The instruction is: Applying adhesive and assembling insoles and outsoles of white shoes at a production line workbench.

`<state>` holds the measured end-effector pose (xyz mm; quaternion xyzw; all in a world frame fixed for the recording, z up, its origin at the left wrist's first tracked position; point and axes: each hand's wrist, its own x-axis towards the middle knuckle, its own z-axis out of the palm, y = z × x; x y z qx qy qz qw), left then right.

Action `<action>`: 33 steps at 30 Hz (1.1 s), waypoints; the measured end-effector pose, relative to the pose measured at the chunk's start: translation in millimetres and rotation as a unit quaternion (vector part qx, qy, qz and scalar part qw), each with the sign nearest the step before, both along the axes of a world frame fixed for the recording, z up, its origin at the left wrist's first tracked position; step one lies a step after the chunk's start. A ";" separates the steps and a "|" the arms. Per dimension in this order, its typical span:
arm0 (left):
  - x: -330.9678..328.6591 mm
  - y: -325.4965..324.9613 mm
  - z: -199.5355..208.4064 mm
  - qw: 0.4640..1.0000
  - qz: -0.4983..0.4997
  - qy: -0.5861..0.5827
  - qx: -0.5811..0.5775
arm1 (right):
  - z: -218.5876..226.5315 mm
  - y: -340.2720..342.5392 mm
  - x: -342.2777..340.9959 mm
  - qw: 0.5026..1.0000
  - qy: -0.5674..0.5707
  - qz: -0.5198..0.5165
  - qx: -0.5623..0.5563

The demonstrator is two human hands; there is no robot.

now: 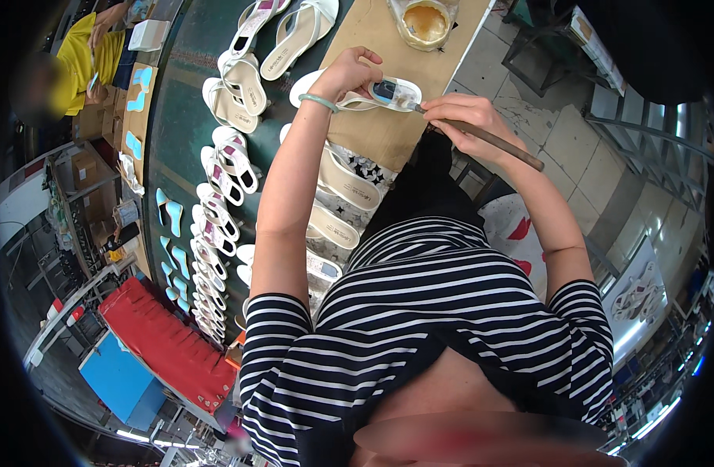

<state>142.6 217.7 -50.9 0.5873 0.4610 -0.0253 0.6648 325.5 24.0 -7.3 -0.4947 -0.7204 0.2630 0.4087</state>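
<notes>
A white sandal (407,89) lies over the brown cardboard, its heel end pointing right. My left hand (349,76) is closed on the sandal's straps and middle. A dark patch shows on the heel area of its insole. In my right hand (472,123) is a brush (501,143) with a long wooden handle. The brush's tip touches the heel end of the sandal; its bristles are too small to make out. Beyond my hands, a jar (425,25) with a yellowish, crusted inside stands on the cardboard (372,140).
Several white sandals (236,159) stand in rows along the green table (184,109) on the left. More sandals (345,183) lie beside my left forearm. At the far left a person in a yellow top (77,66) works near light-blue pieces (139,87). Tiled floor (520,93) lies right of the table.
</notes>
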 end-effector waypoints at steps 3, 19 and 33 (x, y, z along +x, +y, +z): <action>2.9 -1.0 2.8 1.000 0.004 0.007 0.000 | -3.0 5.1 -2.4 1.000 -0.007 0.006 -0.019; -2.3 1.9 -3.7 0.998 0.040 -0.018 -0.039 | 0.4 30.5 -21.4 1.000 0.012 -0.007 -0.021; -6.8 10.8 -11.5 0.998 0.016 -0.021 -0.064 | 10.6 39.0 -33.0 0.999 0.013 -0.033 0.001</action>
